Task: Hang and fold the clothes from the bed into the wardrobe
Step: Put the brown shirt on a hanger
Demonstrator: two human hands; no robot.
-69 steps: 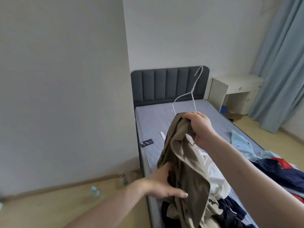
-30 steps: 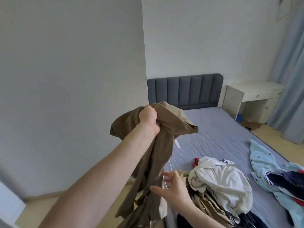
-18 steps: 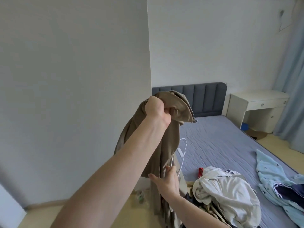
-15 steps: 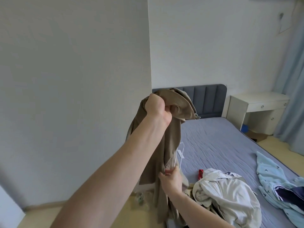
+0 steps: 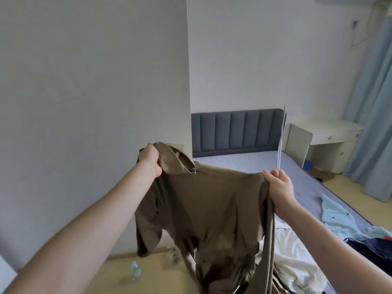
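Note:
A brown collared shirt [image 5: 212, 206] hangs spread out in the air over the near corner of the bed [image 5: 250, 164]. My left hand [image 5: 151, 159] grips it at the collar. My right hand [image 5: 279, 185] grips the shirt's other shoulder together with a thin white wire hanger [image 5: 281, 141], which sticks straight up from my fingers. Below the shirt lies a white garment [image 5: 294, 257] on the mattress. A light blue garment [image 5: 337, 217] and dark blue clothes [image 5: 369, 251] lie further right. No wardrobe is in view.
A grey padded headboard [image 5: 237, 132] stands against the far wall, with a white bedside desk [image 5: 324, 139] and blue curtain [image 5: 373, 124] to its right. A white wall [image 5: 95, 102] juts out on the left. A plastic bottle [image 5: 135, 270] lies on the wooden floor.
The bunched shirt is now stretched wide between both hands. My right hand rose from below with the hanger and took the shirt's shoulder; my left hand moved left and down.

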